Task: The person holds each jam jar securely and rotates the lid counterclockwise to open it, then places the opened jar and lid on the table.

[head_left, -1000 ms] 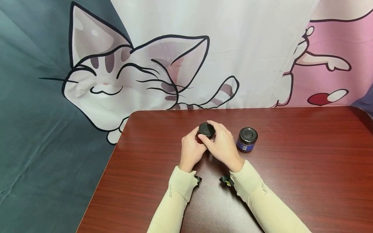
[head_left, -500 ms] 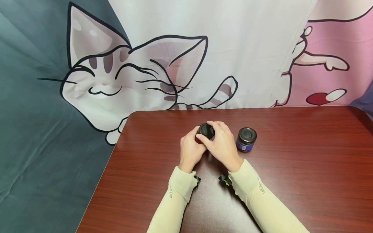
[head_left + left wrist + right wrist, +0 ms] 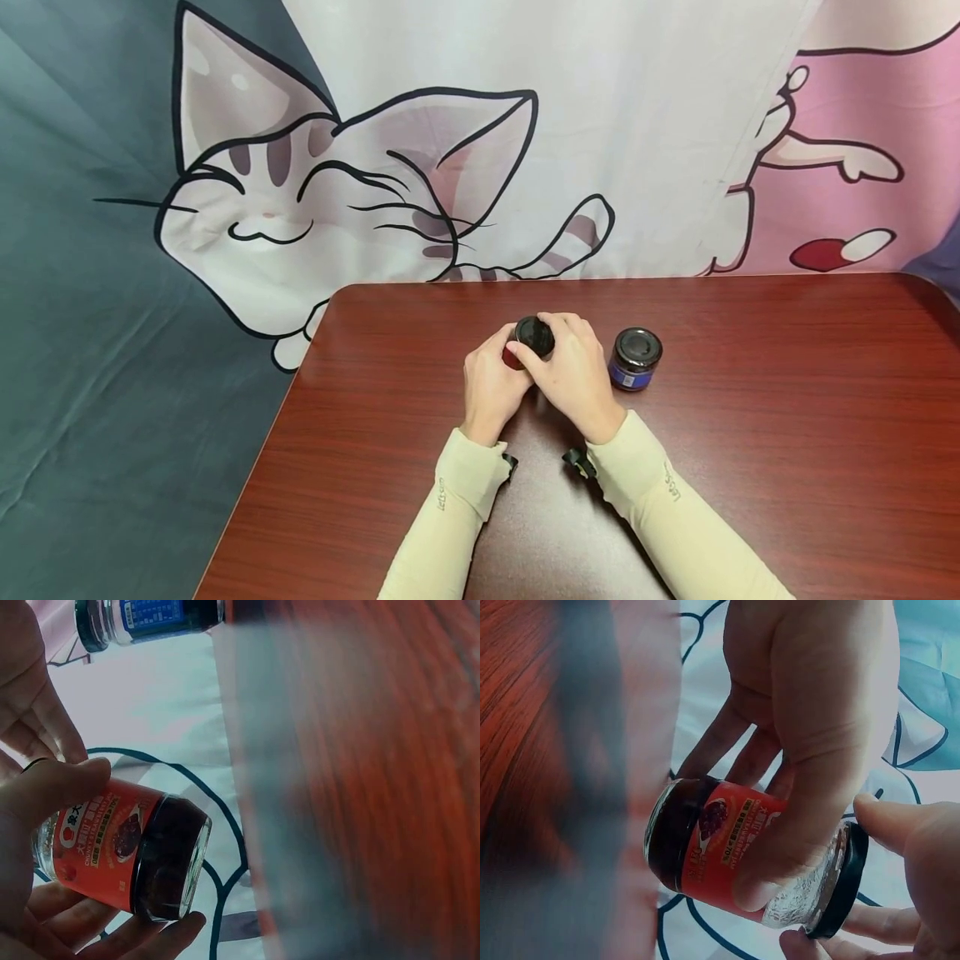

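Observation:
A glass jam jar (image 3: 112,847) with a red label and dark contents is held between both hands. My left hand (image 3: 491,379) grips the jar's body, its thumb across the label in the right wrist view. The right hand (image 3: 577,375) holds the black lid (image 3: 535,335) by its rim, thumb on the near side and fingers on the far side. In the right wrist view the lid (image 3: 841,881) sits at the jar's mouth, and clear glass shows between it and the label. Part of the label is covered by the left thumb.
A second jar (image 3: 636,358), with a black lid and blue label, stands upright on the brown wooden table (image 3: 787,433), just right of the right hand. Behind the table's far edge hangs a curtain (image 3: 645,125) with a cartoon cat.
The jar and its lid have shifted very slightly right, and more red label shows beside the left fingers. Both hands keep their grip. The blue-labelled jar has stayed put.

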### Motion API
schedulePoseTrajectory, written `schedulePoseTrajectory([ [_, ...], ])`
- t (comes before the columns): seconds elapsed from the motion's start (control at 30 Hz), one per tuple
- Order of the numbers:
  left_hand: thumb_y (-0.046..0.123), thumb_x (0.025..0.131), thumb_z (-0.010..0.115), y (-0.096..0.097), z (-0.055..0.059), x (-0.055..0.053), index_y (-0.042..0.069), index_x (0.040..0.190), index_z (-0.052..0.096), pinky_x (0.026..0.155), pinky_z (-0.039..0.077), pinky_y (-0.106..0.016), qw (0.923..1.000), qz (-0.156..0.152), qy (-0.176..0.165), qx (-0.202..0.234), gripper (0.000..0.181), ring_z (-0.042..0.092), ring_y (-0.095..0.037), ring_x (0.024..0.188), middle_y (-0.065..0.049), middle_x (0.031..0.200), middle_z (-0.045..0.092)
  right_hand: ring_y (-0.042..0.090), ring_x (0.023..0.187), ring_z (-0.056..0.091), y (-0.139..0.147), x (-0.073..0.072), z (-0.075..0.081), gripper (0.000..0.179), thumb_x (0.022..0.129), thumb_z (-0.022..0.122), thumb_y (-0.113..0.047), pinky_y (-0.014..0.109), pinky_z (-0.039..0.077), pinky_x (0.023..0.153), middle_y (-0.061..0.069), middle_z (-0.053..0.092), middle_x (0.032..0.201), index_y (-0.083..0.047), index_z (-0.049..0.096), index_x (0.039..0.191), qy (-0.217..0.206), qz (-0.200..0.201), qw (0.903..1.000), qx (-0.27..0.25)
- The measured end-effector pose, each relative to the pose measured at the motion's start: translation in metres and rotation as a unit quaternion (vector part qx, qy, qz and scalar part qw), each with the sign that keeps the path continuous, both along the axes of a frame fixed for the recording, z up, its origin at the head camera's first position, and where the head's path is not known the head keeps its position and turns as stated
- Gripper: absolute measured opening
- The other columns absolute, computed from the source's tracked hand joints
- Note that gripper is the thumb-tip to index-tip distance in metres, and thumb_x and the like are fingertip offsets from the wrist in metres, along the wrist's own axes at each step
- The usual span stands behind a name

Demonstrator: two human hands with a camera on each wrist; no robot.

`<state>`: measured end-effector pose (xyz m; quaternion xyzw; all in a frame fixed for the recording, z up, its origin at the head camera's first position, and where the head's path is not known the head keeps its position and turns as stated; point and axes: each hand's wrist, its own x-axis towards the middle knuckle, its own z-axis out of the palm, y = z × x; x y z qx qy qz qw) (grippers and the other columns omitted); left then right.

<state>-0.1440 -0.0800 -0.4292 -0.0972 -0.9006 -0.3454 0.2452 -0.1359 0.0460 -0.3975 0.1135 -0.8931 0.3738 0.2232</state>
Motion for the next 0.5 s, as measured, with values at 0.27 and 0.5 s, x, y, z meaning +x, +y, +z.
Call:
schedulePoseTrajectory([
  [0.27, 0.029, 0.073, 0.072, 0.0008, -0.0008, 0.0006, 0.024, 0.106, 0.067, 0.075, 0.05, -0.03, 1.0, 0.008, -0.004, 0.004, 0.034, 0.065, -0.012, 0.087, 0.011, 0.099, 0.067, 0.031, 0.096, 0.055, -0.0011, 0.0006, -0.0002, 0.054, 0.078, 0.07, -0.043, 0.047, 0.044, 0.08, 0.015, 0.06, 0.107, 0.0, 0.063, 0.111, 0.003, -0.004, 1.0, 0.008],
  [0.5, 0.031, 0.073, 0.072, 0.0007, 0.0006, 0.0009, 0.025, 0.105, 0.066, 0.072, 0.05, -0.03, 0.9999, 0.008, -0.007, -0.001, 0.033, 0.065, -0.012, 0.083, 0.012, 0.097, 0.067, 0.031, 0.099, 0.056, -0.0008, 0.0011, 0.0013, 0.056, 0.078, 0.071, -0.041, 0.046, 0.045, 0.083, 0.016, 0.062, 0.108, 0.003, 0.063, 0.112, 0.002, -0.002, 0.9998, 0.02],
])
